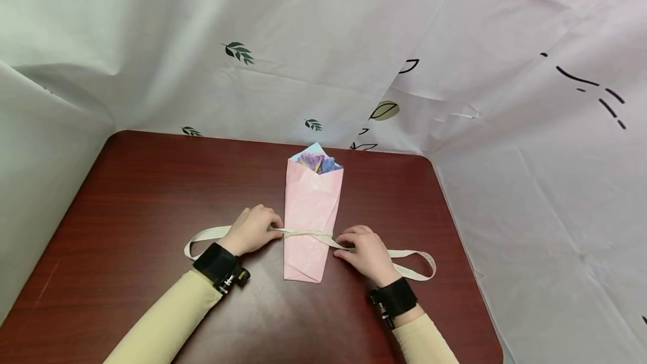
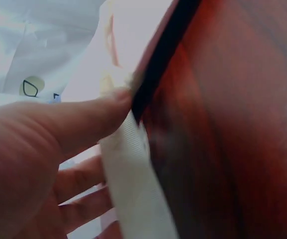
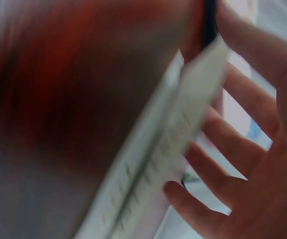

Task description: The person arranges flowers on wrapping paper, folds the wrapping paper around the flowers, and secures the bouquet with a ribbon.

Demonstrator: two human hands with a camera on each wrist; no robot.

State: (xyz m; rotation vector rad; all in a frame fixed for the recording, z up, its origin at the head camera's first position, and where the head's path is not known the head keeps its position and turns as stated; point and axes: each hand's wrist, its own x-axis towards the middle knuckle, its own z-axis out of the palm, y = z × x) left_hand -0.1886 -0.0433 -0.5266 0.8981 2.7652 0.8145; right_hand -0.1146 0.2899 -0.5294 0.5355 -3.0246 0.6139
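Note:
A bouquet wrapped in pink paper [image 1: 310,201] lies on the table, its purple and blue flowers [image 1: 328,165] showing at the far end. Across its lower half runs a cream ribbon [image 1: 308,232], crossed over itself at the front. Beside the bouquet's left edge, my left hand [image 1: 253,229] pinches the ribbon between thumb and fingers. My right hand [image 1: 368,251] pinches the other side just off the right edge. In the left wrist view the ribbon [image 2: 138,189] hangs past the fingers. Faint printing marks the doubled ribbon [image 3: 183,114] in the right wrist view, which is blurred.
The dark red wooden table [image 1: 151,184] has rounded far corners. White sheeting [image 1: 303,27] with leaf prints rises behind it and along both sides. Ribbon loops lie on the table beyond each hand. Black bands [image 1: 217,267] circle both wrists.

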